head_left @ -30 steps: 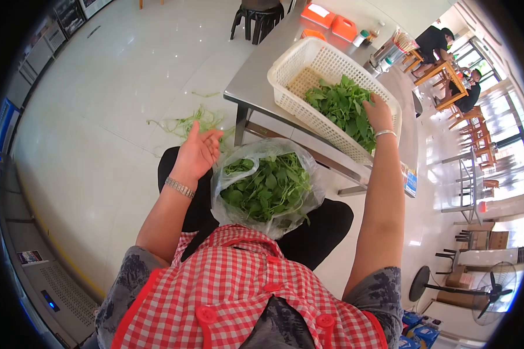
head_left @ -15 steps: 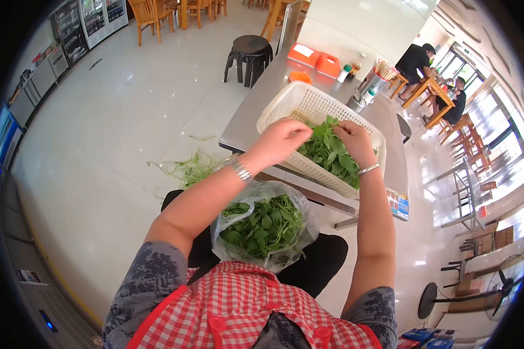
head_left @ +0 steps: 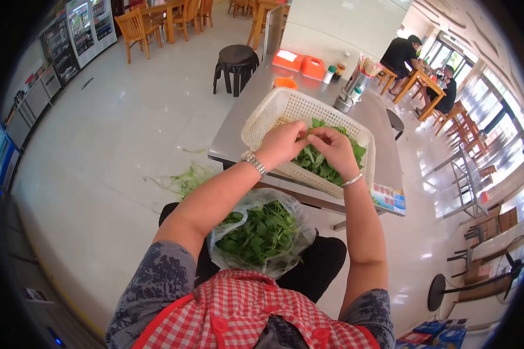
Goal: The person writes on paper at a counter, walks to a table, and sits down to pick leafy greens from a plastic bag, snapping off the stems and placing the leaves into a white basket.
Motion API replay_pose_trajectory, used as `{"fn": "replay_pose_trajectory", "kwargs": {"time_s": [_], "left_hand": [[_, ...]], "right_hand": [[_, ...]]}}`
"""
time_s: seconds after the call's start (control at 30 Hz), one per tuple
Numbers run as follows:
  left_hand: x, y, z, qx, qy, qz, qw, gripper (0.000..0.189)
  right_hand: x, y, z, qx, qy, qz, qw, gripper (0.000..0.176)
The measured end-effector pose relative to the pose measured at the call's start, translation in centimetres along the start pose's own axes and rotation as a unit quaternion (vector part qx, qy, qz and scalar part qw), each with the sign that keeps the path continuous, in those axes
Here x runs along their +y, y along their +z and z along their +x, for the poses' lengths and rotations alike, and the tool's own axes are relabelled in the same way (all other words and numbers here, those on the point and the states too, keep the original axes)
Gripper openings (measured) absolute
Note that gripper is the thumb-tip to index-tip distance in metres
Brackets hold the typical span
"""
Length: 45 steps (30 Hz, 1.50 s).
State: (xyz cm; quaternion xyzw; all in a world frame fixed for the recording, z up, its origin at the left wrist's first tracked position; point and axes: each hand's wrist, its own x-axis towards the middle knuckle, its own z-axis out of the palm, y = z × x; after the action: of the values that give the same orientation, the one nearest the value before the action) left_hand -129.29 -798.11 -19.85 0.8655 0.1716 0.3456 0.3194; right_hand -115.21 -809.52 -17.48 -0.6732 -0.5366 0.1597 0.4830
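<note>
Basket (head_left: 311, 108) — slanting lengthwise, far-left to near-right

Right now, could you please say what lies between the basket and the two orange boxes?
The head view shows an orange container on the table.

A metal table (head_left: 230, 136) was topped by a basket (head_left: 297, 103). Just beyond the basket's far left corner, an orange tub (head_left: 285, 84) was placed; farther beyond the basket, two orange boxes (head_left: 314, 68) were set side by side. Past the basket's far side, a white bottle (head_left: 329, 74) and a brown bottle (head_left: 342, 65) were stood together, while a cup (head_left: 343, 103) and a stick holder (head_left: 360, 81) were kept closer to it. Left of the basket, lower down, the floor (head_left: 99, 145) was strewn with stems (head_left: 189, 179).
</note>
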Motion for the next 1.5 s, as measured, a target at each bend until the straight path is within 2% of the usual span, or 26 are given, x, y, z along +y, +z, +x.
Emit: {"fn": "replay_pose_trajectory", "kwargs": {"time_s": [0.1,0.13,0.2,0.3,0.37,0.4,0.5,0.53,0.6,0.63,0.7,0.73,0.77,0.87,0.97,1.07,1.1,1.13,1.17,1.27,1.33,1.37,1.4,1.43,1.47,1.5], "left_hand": [[0.5,-0.7,-0.1,-0.039,-0.015,-0.008,0.999,0.016],[0.4,-0.9,-0.1,-0.051,-0.023,-0.011,0.998,0.015],[-0.3,-1.1,0.0,-0.077,-0.034,-0.016,0.996,0.015],[-1.8,-1.0,0.6,-0.103,-0.055,-0.018,0.993,0.015],[-2.1,-1.5,0.7,-0.110,-0.086,-0.008,0.990,0.015],[-2.3,-1.6,0.9,-0.098,-0.096,-0.054,0.989,0.016],[-3.2,-1.3,0.9,-0.064,-0.153,-0.207,0.964,0.020],[-3.3,-1.0,1.0,-0.052,-0.182,-0.269,0.944,0.022],[-2.8,-0.6,1.3,-0.040,-0.210,-0.373,0.903,0.026],[-2.4,-0.5,1.2,-0.040,-0.212,-0.416,0.883,0.026],[-2.1,-0.3,0.9,-0.045,-0.232,-0.484,0.842,0.028],[-2.0,-0.3,0.8,-0.051,-0.250,-0.509,0.822,0.030],[-1.9,-0.2,0.7,-0.057,-0.266,-0.533,0.801,0.032],[-1.4,0.2,0.5,-0.072,-0.260,-0.555,0.787,0.032],[0.4,0.4,0.0,-0.007,-0.241,-0.542,0.805,0.031],[0.6,1.2,0.1,0.089,-0.026,-0.349,0.933,0.020],[0.7,0.6,0.2,0.084,0.079,-0.215,0.970,0.018],[0.9,-0.8,0.4,0.077,0.182,-0.074,0.978,0.017],[1.2,-1.7,0.4,0.069,0.279,0.069,0.955,0.015],[2.4,-2.5,0.0,0.031,0.206,-0.001,0.978,0.011],[2.5,-2.9,-0.1,0.044,0.242,0.045,0.968,0.009],[2.5,-3.0,-0.3,0.048,0.256,0.066,0.963,0.009],[2.6,-3.1,-0.5,0.041,0.246,0.099,0.964,0.007],[2.9,-3.1,-0.7,0.032,0.233,0.130,0.963,0.005],[2.9,-3.2,-1.0,0.022,0.219,0.162,0.962,0.004],[2.8,-3.2,-1.3,0.015,0.215,0.172,0.961,0.004]], "right_hand": [[0.1,-0.1,-0.1,0.036,-0.063,-0.119,0.990,0.016],[0.1,-0.4,0.0,0.023,-0.125,-0.217,0.968,0.014],[0.2,-1.0,0.0,0.001,-0.233,-0.403,0.885,0.012],[1.0,-1.0,-0.1,-0.006,-0.225,-0.443,0.868,0.013],[1.3,-1.5,-0.3,-0.004,-0.151,-0.468,0.871,0.014],[1.5,-1.8,-0.3,-0.005,-0.116,-0.479,0.870,0.015],[2.0,-0.5,-1.0,0.095,-0.141,-0.442,0.881,0.024],[2.0,0.1,-0.7,0.069,-0.149,-0.325,0.931,0.026],[1.7,1.4,0.1,0.012,-0.160,-0.079,0.984,0.030],[1.1,1.9,0.0,0.015,-0.102,0.001,0.995,0.030],[0.0,2.7,-0.5,0.019,0.016,0.161,0.987,0.030],[0.4,3.2,0.0,0.011,0.035,0.277,0.960,0.029],[0.8,3.4,0.1,0.009,0.039,0.314,0.949,0.028],[0.4,3.3,-0.2,0.008,0.064,0.388,0.919,0.026],[0.0,2.4,-0.9,0.001,0.092,0.384,0.919,0.023],[0.7,1.8,-0.7,-0.013,0.079,0.342,0.936,0.020],[0.8,1.6,-0.8,-0.021,0.080,0.323,0.943,0.018],[0.6,1.3,-1.0,-0.029,0.081,0.305,0.949,0.017],[0.6,1.0,-1.0,-0.042,0.073,0.285,0.955,0.017],[0.3,0.2,-1.2,-0.053,0.036,0.209,0.976,0.015],[-0.2,0.1,-1.6,-0.019,0.000,0.131,0.991,0.012],[-0.6,0.2,-1.8,0.033,-0.074,-0.013,0.997,0.011],[-1.0,0.3,-1.9,0.080,-0.146,-0.156,0.974,0.010],[-1.5,0.6,-2.0,0.122,-0.215,-0.293,0.924,0.009],[-1.9,1.0,-2.1,0.149,-0.274,-0.353,0.882,0.007],[-2.0,1.1,-2.2,0.137,-0.291,-0.397,0.860,0.005]]}}
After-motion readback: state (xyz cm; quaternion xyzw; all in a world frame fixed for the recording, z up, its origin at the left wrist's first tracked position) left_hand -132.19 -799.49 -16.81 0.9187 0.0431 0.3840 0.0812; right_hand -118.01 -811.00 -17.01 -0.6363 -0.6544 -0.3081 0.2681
